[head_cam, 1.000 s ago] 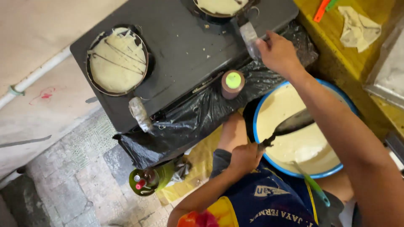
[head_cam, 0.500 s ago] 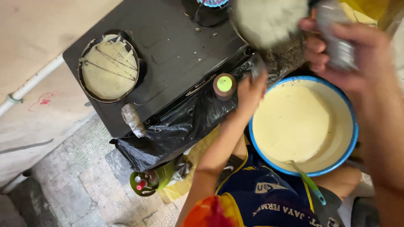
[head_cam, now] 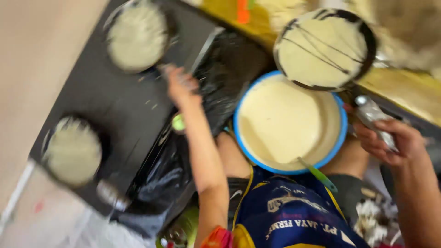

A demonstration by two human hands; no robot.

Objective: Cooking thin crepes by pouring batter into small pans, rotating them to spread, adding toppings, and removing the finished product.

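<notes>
Black stovetop: left hand at pan handle, grip unclear; right hand fingers clasp foil-wrapped handle.

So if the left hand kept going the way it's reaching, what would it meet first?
Most likely the upper pan of pale batter on the black stove top: the left hand points up-left at its near rim. Blur leaves the gap unclear.
</notes>
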